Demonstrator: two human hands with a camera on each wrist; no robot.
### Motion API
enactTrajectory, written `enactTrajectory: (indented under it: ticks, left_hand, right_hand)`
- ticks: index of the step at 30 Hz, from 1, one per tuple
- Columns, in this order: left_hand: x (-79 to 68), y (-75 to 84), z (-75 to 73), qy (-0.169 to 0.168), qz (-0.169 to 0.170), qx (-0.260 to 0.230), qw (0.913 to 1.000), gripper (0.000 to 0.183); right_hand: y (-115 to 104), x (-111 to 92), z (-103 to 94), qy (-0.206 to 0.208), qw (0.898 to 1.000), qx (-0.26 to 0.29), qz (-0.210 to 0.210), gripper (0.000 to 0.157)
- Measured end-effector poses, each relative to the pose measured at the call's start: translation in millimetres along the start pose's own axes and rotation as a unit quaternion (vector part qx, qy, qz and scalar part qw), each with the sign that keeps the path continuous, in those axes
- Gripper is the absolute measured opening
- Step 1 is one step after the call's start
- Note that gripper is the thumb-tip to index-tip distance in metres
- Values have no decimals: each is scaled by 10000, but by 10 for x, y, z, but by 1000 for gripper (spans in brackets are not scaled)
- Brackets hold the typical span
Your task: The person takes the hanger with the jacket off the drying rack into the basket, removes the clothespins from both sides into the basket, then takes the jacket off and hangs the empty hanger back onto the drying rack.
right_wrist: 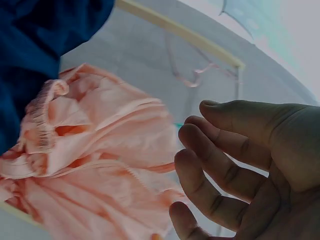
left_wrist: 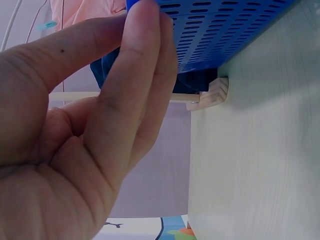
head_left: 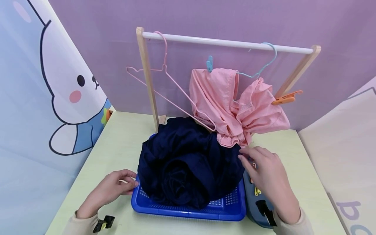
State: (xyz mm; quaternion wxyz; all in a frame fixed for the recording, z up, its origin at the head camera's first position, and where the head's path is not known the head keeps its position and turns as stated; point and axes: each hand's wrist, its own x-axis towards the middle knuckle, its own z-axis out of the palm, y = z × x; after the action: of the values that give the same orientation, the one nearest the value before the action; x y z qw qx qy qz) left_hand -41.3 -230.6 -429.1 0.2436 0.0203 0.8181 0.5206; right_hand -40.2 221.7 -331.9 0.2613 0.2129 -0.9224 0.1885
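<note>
1. Dark navy garment (head_left: 191,156): bunched in a heap in the blue basket (head_left: 188,213), bulging above its rim; basket sits on the pale tabletop (head_left: 123,140).
2. Left hand (head_left: 113,189): at the basket's left rim, fingertips and thumb pinching its edge.
3. Right hand (head_left: 268,173): beside the heap's right edge, fingers loosely bent, thumb apart from them, grasping nothing; right wrist view shows a gap to the cloth. Hands well apart, basket between.
4. Grey-blue case (head_left: 252,209): just right of the basket, partly under the right hand; small yellow clips (head_left: 257,191) inside.
5. Behind: white rail (head_left: 211,41) on wooden posts. Pink garment (head_left: 211,98) hangs on a light-blue hanger (head_left: 275,54), with blue peg (head_left: 209,64) and orange peg (head_left: 286,98); bare pink hanger (head_left: 166,52) to its left.
</note>
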Motion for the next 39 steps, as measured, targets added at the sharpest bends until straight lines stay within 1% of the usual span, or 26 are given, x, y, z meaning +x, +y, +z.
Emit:
enactTrajectory:
  ticks: [6,11,13,15,18,22,26,29,32,35,39]
  left_hand:
    - [-6,14,5,21,-65,28,10000,34]
    - [-9,24,3,26,-90,71,9999,34]
    - [-8,22,2,22,-80,71,9999,34]
    - [-5,18,0,15,-59,64,10000,34]
    - [0,11,-3,5,-54,52,10000,34]
    - [1,10,-4,0,-53,66,10000,33]
    - [-7,11,-3,-5,-36,48,10000,33]
    - [-8,6,-1,-2,-44,20,10000,34]
    - [-3,-4,1,0,-61,-33,10000,34]
    - [2,-12,3,5,-72,-85,9999,33]
    - [4,-15,4,12,-58,-115,9999,33]
  right_hand:
    - [179,4,198,-558,9969,-52,550,17]
    - [367,0,374,-1163,9872,22,1091,13]
    - [444,-7,455,-1375,9826,13,1251,13]
    - [521,-14,545,-1552,9787,-23,1340,16]
    - [617,-28,672,-1740,9746,-110,1405,24]
    - [689,-25,781,-1923,9726,-200,1293,37]
    - [731,-5,862,-1853,9783,-103,922,39]
    - [750,10,925,-1567,9855,-51,652,34]
    - [757,27,965,-1320,9896,-52,569,25]
    - [756,41,982,-1197,9911,-19,576,18]
    - [721,30,975,-1049,9932,125,496,15]
